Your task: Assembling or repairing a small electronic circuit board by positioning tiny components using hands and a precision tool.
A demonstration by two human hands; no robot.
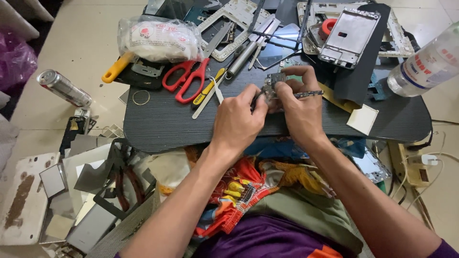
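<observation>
My left hand point(237, 116) and right hand point(297, 106) both grip a small circuit part point(273, 87) pinched between fingertips, above the dark worktop point(162, 122), centre. A thin tool in the left grip, mostly hidden. Best kept steady, wrists braced on the edge. At 10 o'clock: red scissors point(187, 79); beyond, a clear bag point(160, 39) holding something white. At 2 o'clock, a plastic bottle point(425, 64) lying flat.

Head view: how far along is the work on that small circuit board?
Done: several phone frames lie stripped on the black board. In hand: the left hand and the right hand pinch a small circuit board between them, with a thin tool. Left: red scissors and tweezers lie unused; no reassembly shows.
</observation>
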